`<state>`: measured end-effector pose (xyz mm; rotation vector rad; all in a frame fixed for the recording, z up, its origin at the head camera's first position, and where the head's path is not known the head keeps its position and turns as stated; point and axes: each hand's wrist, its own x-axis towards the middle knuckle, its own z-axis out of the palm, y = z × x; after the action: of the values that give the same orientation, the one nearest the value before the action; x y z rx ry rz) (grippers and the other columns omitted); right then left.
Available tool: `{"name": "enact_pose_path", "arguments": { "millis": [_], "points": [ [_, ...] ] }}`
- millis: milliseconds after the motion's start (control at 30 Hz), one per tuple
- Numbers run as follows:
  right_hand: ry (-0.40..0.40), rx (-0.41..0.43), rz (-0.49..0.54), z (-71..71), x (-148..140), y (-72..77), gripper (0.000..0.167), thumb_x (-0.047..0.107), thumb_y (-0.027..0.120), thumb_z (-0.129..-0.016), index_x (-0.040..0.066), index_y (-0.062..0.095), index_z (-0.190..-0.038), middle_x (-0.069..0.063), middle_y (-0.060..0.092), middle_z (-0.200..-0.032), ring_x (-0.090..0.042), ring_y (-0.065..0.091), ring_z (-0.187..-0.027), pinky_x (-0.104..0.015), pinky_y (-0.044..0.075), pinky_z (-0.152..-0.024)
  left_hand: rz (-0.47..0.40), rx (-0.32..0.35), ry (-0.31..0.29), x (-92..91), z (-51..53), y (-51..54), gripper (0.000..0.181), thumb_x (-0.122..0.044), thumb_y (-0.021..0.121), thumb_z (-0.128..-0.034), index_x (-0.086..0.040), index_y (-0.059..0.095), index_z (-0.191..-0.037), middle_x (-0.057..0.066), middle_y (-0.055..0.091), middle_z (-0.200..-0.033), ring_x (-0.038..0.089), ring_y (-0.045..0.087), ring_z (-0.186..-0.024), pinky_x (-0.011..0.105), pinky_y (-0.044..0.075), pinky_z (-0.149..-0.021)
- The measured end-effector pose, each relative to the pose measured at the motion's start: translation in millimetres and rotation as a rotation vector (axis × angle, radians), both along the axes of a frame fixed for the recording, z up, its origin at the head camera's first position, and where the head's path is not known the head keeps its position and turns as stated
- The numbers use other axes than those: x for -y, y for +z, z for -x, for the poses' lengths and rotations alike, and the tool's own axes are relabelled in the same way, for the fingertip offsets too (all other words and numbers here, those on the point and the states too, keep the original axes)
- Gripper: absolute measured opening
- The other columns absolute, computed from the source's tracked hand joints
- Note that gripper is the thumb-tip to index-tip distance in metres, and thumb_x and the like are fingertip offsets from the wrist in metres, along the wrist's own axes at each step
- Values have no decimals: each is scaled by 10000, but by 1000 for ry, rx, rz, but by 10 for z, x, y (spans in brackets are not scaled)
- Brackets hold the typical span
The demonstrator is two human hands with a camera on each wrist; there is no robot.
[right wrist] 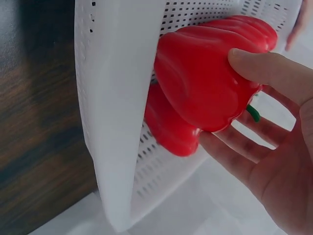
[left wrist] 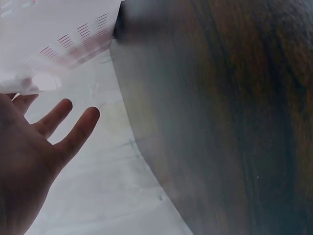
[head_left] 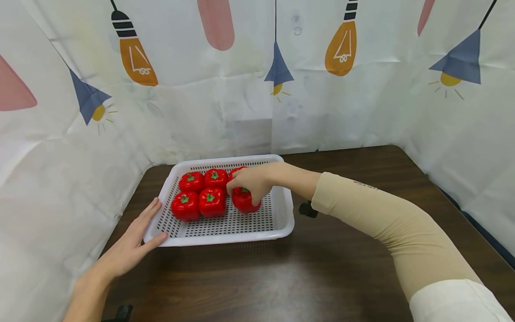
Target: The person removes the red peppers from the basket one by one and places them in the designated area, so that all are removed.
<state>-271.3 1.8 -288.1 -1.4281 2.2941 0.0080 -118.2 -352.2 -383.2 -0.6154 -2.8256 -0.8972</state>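
A white perforated basket (head_left: 241, 239) holds several red bell peppers with green stems, four of them grouped at its left, such as this pepper (head_left: 185, 206). My right hand (head_left: 255, 179) grips a red pepper (head_left: 246, 202) over the basket's right part; in the right wrist view its thumb and fingers (right wrist: 274, 142) lie round the pepper (right wrist: 200, 73). Another pepper (right wrist: 168, 127) shows beside it, partly hidden. My left hand (head_left: 130, 243), fingers spread, touches the basket's left rim. The left wrist view shows that hand (left wrist: 39, 142) beside the basket wall (left wrist: 58, 29).
The basket stands on a dark wooden table (head_left: 249, 281) near its back edge. A small black object (head_left: 308, 209) lies right of the basket, under the right forearm. Another dark object (head_left: 122, 312) is at the bottom left. White printed sheets (head_left: 249, 112) hang around the table.
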Motion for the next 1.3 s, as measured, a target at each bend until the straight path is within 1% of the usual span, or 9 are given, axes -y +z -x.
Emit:
{"name": "enact_pose_path", "arguments": {
  "millis": [133,233,333,400,567,667,833,1067,1300],
  "points": [
    [6,-4,13,-10,-73,79,674,148,861,-788,196,576,-1398,9,552,-1336,-164,478,-1227,-270,533,-827,-8,3,-3,9,5,-5,859,-198,722,-951,-122,225,-1648,125,145,-1698,227,165,-1531,46,109,-1051],
    [2,-17,22,-6,-144,130,644,155,854,-800,214,578,-1380,11,536,-1340,-164,477,-1224,-258,529,-818,-9,2,-2,6,1,-9,862,-195,724,-952,-130,222,-1650,117,143,-1699,17,129,-1496,32,133,-1042],
    [-5,-14,35,-2,-226,193,600,154,835,-822,216,580,-1362,16,531,-1325,-149,484,-1191,-248,525,-817,-11,7,1,2,-3,-12,863,-200,720,-954,-141,216,-1652,99,133,-1703,-10,121,-1489,30,135,-1038],
    [-14,13,52,4,-284,239,588,146,828,-831,204,577,-1359,13,524,-1329,-157,482,-1196,-254,528,-827,-14,10,2,1,-3,-14,863,-203,717,-956,-148,211,-1654,103,130,-1702,-19,118,-1486,28,137,-1035],
    [-26,36,88,36,-437,353,624,137,846,-819,178,574,-1378,-7,518,-1351,-188,469,-1219,-291,542,-840,-15,8,3,2,3,-20,867,-200,717,-955,-154,207,-1655,100,128,-1703,-47,111,-1476,28,138,-1033],
    [-27,30,99,50,-530,416,617,132,851,-813,174,583,-1367,-10,524,-1333,-192,467,-1213,-305,547,-835,-15,6,6,1,4,-20,867,-201,717,-955,-158,208,-1656,95,129,-1704,-59,111,-1470,27,139,-1031],
    [-40,46,128,77,-681,483,623,126,875,-785,181,590,-1337,0,544,-1298,-201,495,-1198,-316,555,-834,-20,12,7,-7,2,-20,861,-202,712,-962,-158,205,-1656,73,123,-1707,-63,114,-1466,26,144,-1024],
    [-60,27,177,124,-893,590,600,106,853,-800,174,576,-1328,11,551,-1285,-206,501,-1190,-343,556,-842,-29,11,6,-7,-6,-28,858,-186,711,-962,-158,207,-1656,62,115,-1710,-67,109,-1466,29,142,-1025],
    [-105,30,241,197,-1119,655,628,78,894,-744,164,587,-1285,16,575,-1252,-209,521,-1170,-343,563,-832,-34,11,10,6,-17,-41,861,-180,713,-960,-175,208,-1657,69,114,-1709,-73,107,-1463,28,142,-1022]
  ]
}}
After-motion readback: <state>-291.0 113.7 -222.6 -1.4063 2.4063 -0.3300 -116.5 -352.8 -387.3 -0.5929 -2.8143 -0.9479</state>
